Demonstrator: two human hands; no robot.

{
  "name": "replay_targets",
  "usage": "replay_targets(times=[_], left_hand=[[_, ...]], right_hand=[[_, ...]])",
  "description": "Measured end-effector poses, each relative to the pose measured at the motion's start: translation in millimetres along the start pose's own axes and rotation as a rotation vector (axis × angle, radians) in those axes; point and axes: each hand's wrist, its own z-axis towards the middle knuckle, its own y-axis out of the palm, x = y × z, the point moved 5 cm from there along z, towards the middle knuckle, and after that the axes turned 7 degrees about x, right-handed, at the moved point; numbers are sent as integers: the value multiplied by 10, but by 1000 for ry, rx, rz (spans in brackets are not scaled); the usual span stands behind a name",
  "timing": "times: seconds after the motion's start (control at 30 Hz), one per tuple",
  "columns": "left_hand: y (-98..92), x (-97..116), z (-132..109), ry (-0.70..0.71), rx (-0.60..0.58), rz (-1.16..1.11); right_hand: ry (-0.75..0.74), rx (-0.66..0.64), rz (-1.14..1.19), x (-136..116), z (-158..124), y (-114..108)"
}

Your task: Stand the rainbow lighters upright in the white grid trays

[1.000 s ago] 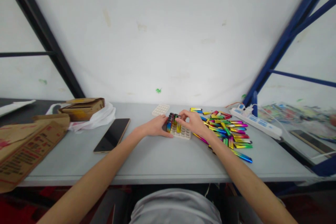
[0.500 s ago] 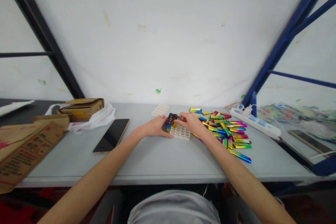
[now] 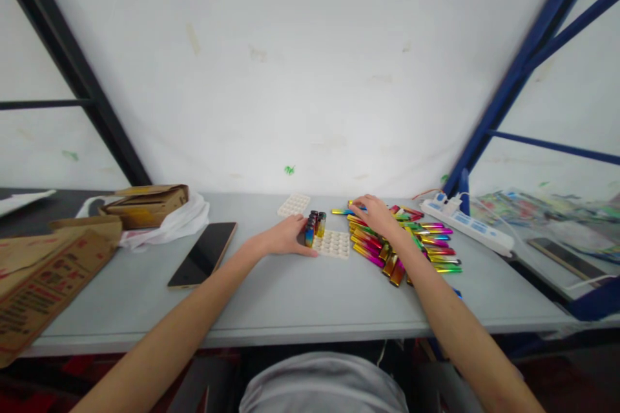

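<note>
A white tray point(image 3: 333, 244) with round pockets lies on the grey table point(image 3: 290, 290). Several rainbow-coloured sticks point(image 3: 314, 228) stand upright in its left end. My left hand point(image 3: 285, 236) rests against the tray's left side, its fingers curled beside those sticks. To the right lies a spread pile of rainbow sticks point(image 3: 416, 242). My right hand point(image 3: 372, 213) reaches over the pile's far left corner, its fingers bent down onto the sticks there. What the fingertips hold, if anything, is hidden.
A second white tray point(image 3: 294, 204) lies farther back. A phone point(image 3: 203, 253), cardboard boxes point(image 3: 150, 201) point(image 3: 43, 271) and a white bag point(image 3: 179, 219) are at the left. A white power strip point(image 3: 467, 227) lies at the right, beside blue frame posts point(image 3: 508, 97).
My right hand has left the upright sticks in the tray and moved right and back onto the loose pile. Some sticks in the pile have shifted. My left hand has stayed by the tray.
</note>
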Motion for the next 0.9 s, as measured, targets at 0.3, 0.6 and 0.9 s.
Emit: replay_targets(times=[0.3, 0.6, 0.9], left_hand=[[1, -1, 4, -6, -14, 22], [11, -19, 5, -8, -10, 14], [8, -9, -4, 13, 7, -30]], right_hand=[[241, -254, -112, 572, -109, 92], [161, 72, 296, 134, -31, -55], [283, 108, 495, -74, -54, 190]])
